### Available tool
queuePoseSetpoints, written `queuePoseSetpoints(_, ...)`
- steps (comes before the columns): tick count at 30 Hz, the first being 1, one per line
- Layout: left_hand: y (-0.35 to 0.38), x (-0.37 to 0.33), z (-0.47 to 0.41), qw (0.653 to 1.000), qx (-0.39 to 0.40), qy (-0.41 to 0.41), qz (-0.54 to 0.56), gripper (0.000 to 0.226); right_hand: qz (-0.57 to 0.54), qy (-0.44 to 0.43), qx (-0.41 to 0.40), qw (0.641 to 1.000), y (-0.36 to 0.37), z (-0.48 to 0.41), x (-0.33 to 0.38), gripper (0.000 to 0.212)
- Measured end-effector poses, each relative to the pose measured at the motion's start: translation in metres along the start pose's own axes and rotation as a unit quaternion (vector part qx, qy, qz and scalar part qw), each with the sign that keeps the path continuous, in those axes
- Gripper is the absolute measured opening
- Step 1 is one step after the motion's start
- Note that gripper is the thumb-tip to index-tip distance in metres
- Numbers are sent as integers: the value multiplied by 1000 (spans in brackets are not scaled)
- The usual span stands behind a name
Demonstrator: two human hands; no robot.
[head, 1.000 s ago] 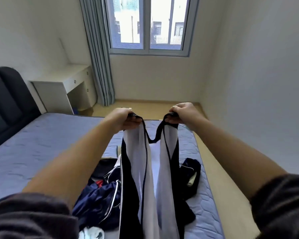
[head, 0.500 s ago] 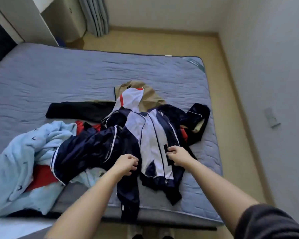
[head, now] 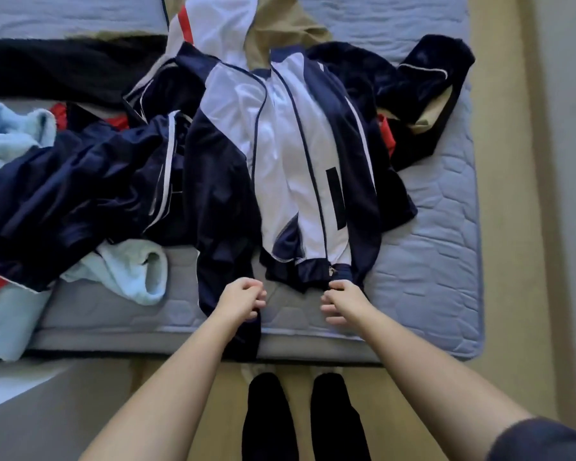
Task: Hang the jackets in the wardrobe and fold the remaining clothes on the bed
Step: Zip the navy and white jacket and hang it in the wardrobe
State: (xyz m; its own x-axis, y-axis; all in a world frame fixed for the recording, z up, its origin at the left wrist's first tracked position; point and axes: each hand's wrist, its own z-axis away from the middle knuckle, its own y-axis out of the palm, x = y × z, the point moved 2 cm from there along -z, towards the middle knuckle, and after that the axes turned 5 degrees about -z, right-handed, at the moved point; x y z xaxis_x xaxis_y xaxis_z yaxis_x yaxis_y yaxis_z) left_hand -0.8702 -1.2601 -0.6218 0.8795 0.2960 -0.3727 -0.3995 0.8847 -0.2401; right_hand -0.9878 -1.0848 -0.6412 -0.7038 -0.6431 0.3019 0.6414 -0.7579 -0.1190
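Sheen, fuzz and quilting on the bed

The navy-and-white jacket (head: 293,154) is smooth synthetic cloth with a faint sheen, and its near hem is ribbed knit. Left of it the navy garment (head: 80,188) is glossier, satin-like and creased. The light blue garment (head: 10,134) at the left is soft, fuzzy and matt. The black garment (head: 64,68) at the far left looks matt and napped, and the tan garment (head: 280,31) is plain matt cloth. The mattress (head: 429,261) is matt quilted fabric. The floor (head: 499,161) at the right is smooth and wood-like.

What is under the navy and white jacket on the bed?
Beneath the jacket, a tan garment shows at the collar, red fabric and a dark garment at its right edge, mattress by the hem. Under its middle is hidden.
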Motion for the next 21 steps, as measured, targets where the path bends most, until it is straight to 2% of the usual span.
queuePoseSetpoints(2,5,-1,-32,999,-16,-2,35,14,-85,34,2,996,5,-20,-7,22)
queuePoseSetpoints(4,15,0,-56,996,-9,-19,81,13,-109,45,14,993,13,-37,-17,14)
queuePoseSetpoints(7,33,3,-79,985,17,-59,164,16,-169,15,-8,986,25,-57,-31,12)
queuePoseSetpoints(11,42,-8,-92,945,80,-71,310,13,-251,-32,-69,965,30,-70,-33,22)
queuePoseSetpoints(14,37,-23,-88,904,35,-40,425,13,-257,-57,-102,959,23,-64,-28,24)
queuePoseSetpoints(15,33,-27,-84,901,4,-7,433,15,-267,-64,-107,956,20,-59,-26,25)
queuePoseSetpoints(16,28,-31,-76,909,-37,42,414,17,-281,-68,-110,951,16,-54,-23,26)
queuePoseSetpoints(18,11,-36,-53,927,-143,165,305,25,-306,-62,-109,944,11,-43,-16,26)
queuePoseSetpoints(20,-9,-37,-22,915,-212,311,148,30,-325,-42,-114,938,6,-31,-10,24)
queuePoseSetpoints(21,-17,-35,-7,901,-210,377,52,31,-324,-33,-121,938,3,-27,-9,22)
